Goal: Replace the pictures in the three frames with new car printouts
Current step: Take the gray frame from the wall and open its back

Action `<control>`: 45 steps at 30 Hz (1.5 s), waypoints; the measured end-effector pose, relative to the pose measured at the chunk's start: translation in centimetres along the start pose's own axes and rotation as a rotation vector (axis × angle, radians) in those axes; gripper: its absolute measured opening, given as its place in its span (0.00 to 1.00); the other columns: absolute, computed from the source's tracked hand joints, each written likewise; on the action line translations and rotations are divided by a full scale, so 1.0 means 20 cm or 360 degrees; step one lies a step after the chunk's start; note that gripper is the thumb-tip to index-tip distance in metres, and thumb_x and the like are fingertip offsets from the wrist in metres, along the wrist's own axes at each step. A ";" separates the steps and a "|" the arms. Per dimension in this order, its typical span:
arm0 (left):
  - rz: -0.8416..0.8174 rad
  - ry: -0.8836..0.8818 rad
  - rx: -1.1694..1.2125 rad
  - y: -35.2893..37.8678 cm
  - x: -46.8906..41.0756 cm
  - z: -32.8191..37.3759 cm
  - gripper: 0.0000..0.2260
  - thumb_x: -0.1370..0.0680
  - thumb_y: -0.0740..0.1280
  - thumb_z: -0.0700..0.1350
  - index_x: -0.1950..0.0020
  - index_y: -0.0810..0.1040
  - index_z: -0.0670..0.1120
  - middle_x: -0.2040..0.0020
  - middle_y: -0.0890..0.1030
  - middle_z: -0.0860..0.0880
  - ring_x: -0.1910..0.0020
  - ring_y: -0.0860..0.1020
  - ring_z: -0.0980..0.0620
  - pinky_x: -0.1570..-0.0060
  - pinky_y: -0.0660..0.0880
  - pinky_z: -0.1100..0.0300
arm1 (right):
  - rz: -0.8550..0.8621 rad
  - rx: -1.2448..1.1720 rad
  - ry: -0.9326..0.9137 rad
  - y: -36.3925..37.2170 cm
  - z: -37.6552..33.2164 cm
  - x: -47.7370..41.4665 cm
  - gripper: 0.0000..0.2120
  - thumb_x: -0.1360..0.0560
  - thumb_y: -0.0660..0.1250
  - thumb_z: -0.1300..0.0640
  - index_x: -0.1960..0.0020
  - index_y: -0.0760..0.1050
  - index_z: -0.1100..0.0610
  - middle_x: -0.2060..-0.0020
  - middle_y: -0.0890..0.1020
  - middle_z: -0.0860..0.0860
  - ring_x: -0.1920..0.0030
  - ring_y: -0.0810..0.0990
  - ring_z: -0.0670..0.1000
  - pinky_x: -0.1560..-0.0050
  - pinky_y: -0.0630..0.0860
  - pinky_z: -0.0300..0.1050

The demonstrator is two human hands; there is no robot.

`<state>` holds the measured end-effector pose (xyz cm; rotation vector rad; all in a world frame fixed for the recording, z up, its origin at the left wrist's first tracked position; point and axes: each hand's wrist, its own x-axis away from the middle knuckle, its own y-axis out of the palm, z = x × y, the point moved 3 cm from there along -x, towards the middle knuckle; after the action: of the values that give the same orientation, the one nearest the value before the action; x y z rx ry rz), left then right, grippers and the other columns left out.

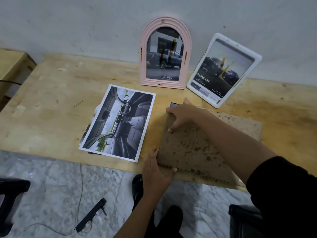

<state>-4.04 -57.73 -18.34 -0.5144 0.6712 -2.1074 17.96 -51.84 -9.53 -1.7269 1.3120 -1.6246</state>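
Dim, flat indoor light, soft overall focus, wide-angle bending at the edges, faint glare on frame glass.

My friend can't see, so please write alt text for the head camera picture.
A person's right hand presses the far corner of a brown board on a wooden table, and the left hand rests at its near corner. A car printout lies beside it; a pink frame and a white frame with truck pictures stand behind.
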 end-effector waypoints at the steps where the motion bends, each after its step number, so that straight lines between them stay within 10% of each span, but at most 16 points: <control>1: 0.0011 -0.0011 -0.0028 0.00 -0.01 0.01 0.40 0.37 0.65 0.65 0.29 0.64 0.47 0.29 0.66 0.51 0.30 0.66 0.50 0.32 0.63 0.53 | 0.0031 0.0034 -0.0012 -0.01 0.00 0.01 0.21 0.32 0.68 0.37 0.52 0.65 0.50 0.62 0.72 0.47 0.49 0.66 0.53 0.49 0.62 0.48; 9: -0.0073 -0.0077 -0.0122 0.02 -0.01 0.04 0.44 0.39 0.60 0.68 0.27 0.61 0.48 0.26 0.59 0.53 0.27 0.59 0.52 0.29 0.57 0.55 | 0.0004 0.0127 0.0028 0.04 -0.04 -0.02 0.14 0.29 0.66 0.46 0.54 0.66 0.55 0.66 0.70 0.47 0.56 0.71 0.53 0.38 0.60 0.52; 20: -0.0127 -0.0082 -0.0108 0.05 0.00 0.02 0.42 0.36 0.67 0.63 0.26 0.58 0.53 0.24 0.54 0.53 0.26 0.53 0.52 0.28 0.50 0.53 | -0.0463 -0.0041 0.0194 -0.01 -0.08 -0.10 0.16 0.31 0.71 0.48 0.64 0.67 0.54 0.65 0.70 0.49 0.64 0.67 0.49 0.64 0.64 0.43; 28: -0.0205 -0.0101 -0.0029 0.05 -0.01 0.03 0.41 0.36 0.66 0.63 0.30 0.46 0.64 0.24 0.50 0.53 0.25 0.49 0.52 0.28 0.46 0.55 | -0.0545 0.0117 0.0182 0.08 -0.13 -0.16 0.17 0.32 0.73 0.47 0.64 0.67 0.54 0.64 0.70 0.49 0.65 0.68 0.47 0.66 0.66 0.40; 45: -0.0142 -0.0135 -0.0045 0.04 -0.02 0.03 0.41 0.34 0.74 0.58 0.26 0.57 0.56 0.24 0.52 0.56 0.26 0.50 0.55 0.28 0.47 0.55 | -0.0321 -0.0256 0.0042 0.10 -0.07 -0.13 0.15 0.32 0.69 0.56 0.69 0.63 0.54 0.70 0.67 0.49 0.67 0.64 0.49 0.65 0.62 0.41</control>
<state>-3.05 -58.04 -18.51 -0.6564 0.6409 -2.1483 16.38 -50.14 -12.16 -1.9960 1.3504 -1.6953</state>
